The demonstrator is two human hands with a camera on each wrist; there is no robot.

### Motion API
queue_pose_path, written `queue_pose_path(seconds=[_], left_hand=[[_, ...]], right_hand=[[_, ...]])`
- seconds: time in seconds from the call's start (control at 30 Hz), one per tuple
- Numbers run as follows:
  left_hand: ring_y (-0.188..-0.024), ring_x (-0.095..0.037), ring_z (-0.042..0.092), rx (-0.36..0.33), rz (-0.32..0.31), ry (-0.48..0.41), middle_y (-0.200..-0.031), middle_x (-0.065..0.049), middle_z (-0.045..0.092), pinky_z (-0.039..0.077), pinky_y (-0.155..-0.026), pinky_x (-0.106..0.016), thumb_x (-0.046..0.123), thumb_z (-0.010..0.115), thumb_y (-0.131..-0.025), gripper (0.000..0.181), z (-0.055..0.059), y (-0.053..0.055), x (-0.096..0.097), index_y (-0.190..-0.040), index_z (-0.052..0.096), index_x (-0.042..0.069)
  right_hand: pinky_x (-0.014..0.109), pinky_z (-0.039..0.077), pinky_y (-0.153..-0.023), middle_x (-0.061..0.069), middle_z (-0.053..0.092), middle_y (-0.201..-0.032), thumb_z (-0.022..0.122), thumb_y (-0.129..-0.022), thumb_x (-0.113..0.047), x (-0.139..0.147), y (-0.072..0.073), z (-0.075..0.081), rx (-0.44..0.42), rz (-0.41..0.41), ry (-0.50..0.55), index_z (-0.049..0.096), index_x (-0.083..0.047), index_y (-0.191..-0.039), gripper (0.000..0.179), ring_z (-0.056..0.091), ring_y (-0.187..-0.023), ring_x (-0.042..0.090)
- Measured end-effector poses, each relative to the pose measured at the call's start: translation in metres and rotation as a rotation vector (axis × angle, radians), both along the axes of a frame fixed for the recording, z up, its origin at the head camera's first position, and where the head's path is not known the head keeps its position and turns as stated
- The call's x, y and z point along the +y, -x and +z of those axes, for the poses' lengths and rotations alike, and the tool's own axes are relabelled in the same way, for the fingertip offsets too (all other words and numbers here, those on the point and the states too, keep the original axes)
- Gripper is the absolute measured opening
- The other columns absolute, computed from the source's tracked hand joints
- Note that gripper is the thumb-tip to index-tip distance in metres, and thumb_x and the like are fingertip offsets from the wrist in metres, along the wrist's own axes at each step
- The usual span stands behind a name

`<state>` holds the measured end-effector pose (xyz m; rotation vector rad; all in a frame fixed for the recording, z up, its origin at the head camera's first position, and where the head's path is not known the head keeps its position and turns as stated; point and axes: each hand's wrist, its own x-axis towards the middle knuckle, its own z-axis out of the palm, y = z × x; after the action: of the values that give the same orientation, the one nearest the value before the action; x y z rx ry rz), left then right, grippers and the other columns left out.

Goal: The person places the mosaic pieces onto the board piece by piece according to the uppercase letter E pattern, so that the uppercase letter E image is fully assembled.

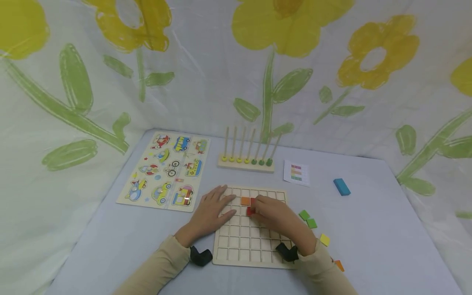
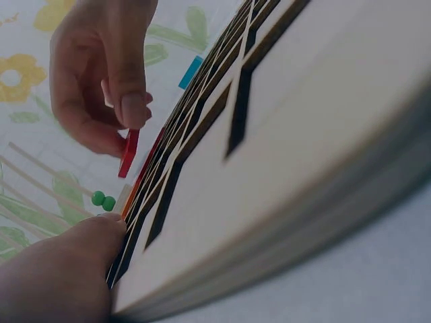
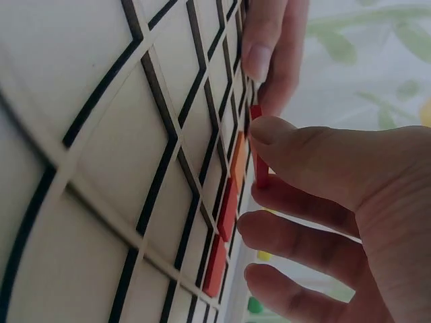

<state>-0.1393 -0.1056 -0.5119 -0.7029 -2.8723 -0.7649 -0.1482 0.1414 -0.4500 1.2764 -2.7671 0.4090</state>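
Observation:
My right hand (image 1: 271,211) pinches a red square tile (image 3: 259,158) between thumb and fingertips. That tile is tilted on edge, just off the wooden grid board (image 1: 234,242). An orange tile (image 1: 245,200) lies in a cell of the board's upper part, and red tiles (image 3: 227,210) sit in cells beside it, partly hidden by the right hand in the head view. My left hand (image 1: 209,211) rests on the board's left edge with fingers spread. In the left wrist view its thumb (image 2: 74,252) presses the board's rim.
Green tiles (image 1: 311,223), a yellow tile (image 1: 325,239) and an orange tile (image 1: 339,265) lie right of the board. Behind stand a bead-peg rack (image 1: 245,164), a pattern card (image 1: 296,173) and a blue block (image 1: 341,187). A vehicle puzzle (image 1: 166,172) lies at left.

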Motion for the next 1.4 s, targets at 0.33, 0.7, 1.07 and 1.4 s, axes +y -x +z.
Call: queue_pose_path(seconds=[0.33, 0.7, 1.07, 1.4], left_hand=[[-0.144, -0.029, 0.023, -0.008, 0.004, 0.009, -0.155, -0.01, 0.03, 0.025, -0.11, -0.053, 0.052, 0.047, -0.096, 0.053, 0.0, 0.0, 0.0, -0.142, 0.047, 0.025], [-0.144, -0.029, 0.023, 0.003, 0.004, 0.008, -0.154, -0.01, 0.031, 0.026, -0.109, -0.054, 0.052, 0.047, -0.096, 0.052, -0.001, 0.0, 0.0, -0.141, 0.048, 0.025], [-0.144, -0.029, 0.023, 0.005, 0.006, 0.019, -0.154, -0.01, 0.031, 0.027, -0.109, -0.053, 0.052, 0.047, -0.096, 0.052, 0.001, 0.0, 0.001, -0.141, 0.048, 0.025], [-0.144, -0.029, 0.024, -0.003, 0.01, 0.014, -0.154, -0.01, 0.031, 0.026, -0.109, -0.053, 0.052, 0.047, -0.096, 0.052, 0.003, -0.001, 0.001, -0.14, 0.049, 0.024]], right_hand=[[0.021, 0.051, -0.073, -0.011, 0.063, -0.095, 0.069, -0.089, -0.02, -0.012, 0.004, -0.003, -0.054, 0.021, 0.014, 0.064, -0.019, -0.097, 0.009, 0.058, -0.083, 0.003], [0.021, 0.051, -0.071, -0.01, 0.062, -0.094, 0.07, -0.088, -0.021, -0.018, 0.006, -0.006, -0.005, 0.01, -0.027, 0.065, -0.017, -0.096, 0.01, 0.058, -0.08, 0.004], [0.021, 0.051, -0.07, -0.009, 0.061, -0.092, 0.071, -0.087, -0.02, -0.02, 0.008, -0.007, 0.009, 0.019, -0.034, 0.066, -0.017, -0.095, 0.01, 0.058, -0.079, 0.004], [0.021, 0.05, -0.07, -0.009, 0.059, -0.092, 0.071, -0.087, -0.02, -0.02, 0.008, -0.005, 0.0, 0.013, -0.044, 0.066, -0.016, -0.095, 0.01, 0.056, -0.078, 0.003]])
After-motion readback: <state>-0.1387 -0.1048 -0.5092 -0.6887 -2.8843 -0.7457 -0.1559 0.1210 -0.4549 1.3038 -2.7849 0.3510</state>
